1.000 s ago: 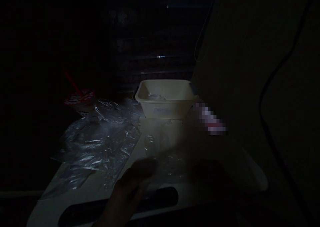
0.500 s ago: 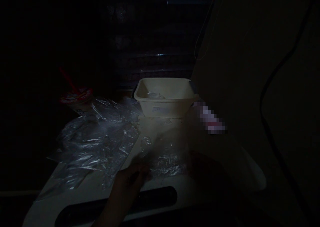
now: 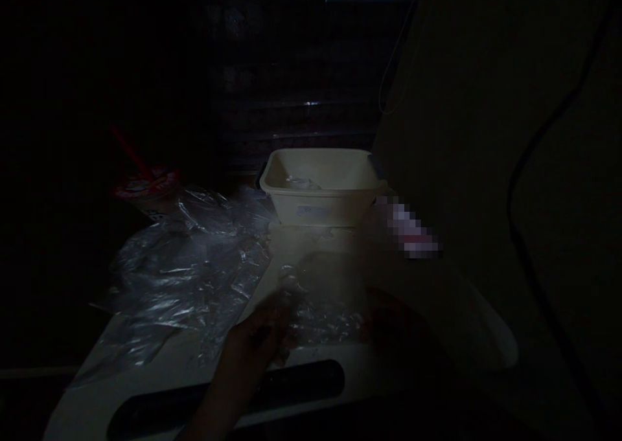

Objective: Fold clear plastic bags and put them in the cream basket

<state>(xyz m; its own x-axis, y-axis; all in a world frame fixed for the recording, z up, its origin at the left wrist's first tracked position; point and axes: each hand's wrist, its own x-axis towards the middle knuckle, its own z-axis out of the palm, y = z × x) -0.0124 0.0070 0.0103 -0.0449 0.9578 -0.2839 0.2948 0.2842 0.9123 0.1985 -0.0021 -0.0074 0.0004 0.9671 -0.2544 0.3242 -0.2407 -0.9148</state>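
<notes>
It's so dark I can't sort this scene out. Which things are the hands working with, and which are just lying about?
In hand:
left hand
right hand, dim
small clear plastic bag between them

Lying about:
cream tub
crumpled plastic sheet
cup with red straw
white table

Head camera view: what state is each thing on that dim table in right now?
left hand: closed on the small clear bag
small clear bag: crumpled, held above the white surface
right hand: too dark to tell
cream tub: upright, open, something clear inside
plastic sheets: wrinkled, lying spread
cup with red straw: upright, lidded
</notes>
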